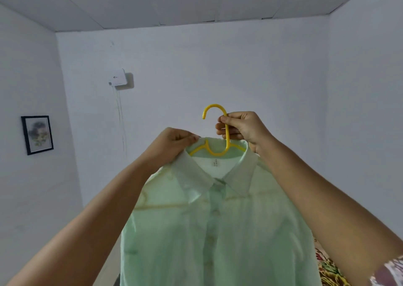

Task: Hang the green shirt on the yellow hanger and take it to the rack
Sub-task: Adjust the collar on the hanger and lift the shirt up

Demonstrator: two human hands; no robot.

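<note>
The pale green shirt (pixel 218 220) hangs in front of me at chest height, draped over the yellow hanger (pixel 214 130). The hanger's hook sticks up above the collar, and its shoulders show faintly through the thin cloth. My right hand (pixel 242 128) grips the hanger's neck just under the hook. My left hand (pixel 174 142) pinches the left side of the collar. The shirt's front is buttoned and faces me. No rack is in view.
White walls and ceiling surround me. A small white box (pixel 117 77) with a dangling cord is fixed to the far wall. A framed picture (pixel 37 134) hangs on the left wall. A patterned cloth (pixel 327 268) shows at the lower right behind the shirt.
</note>
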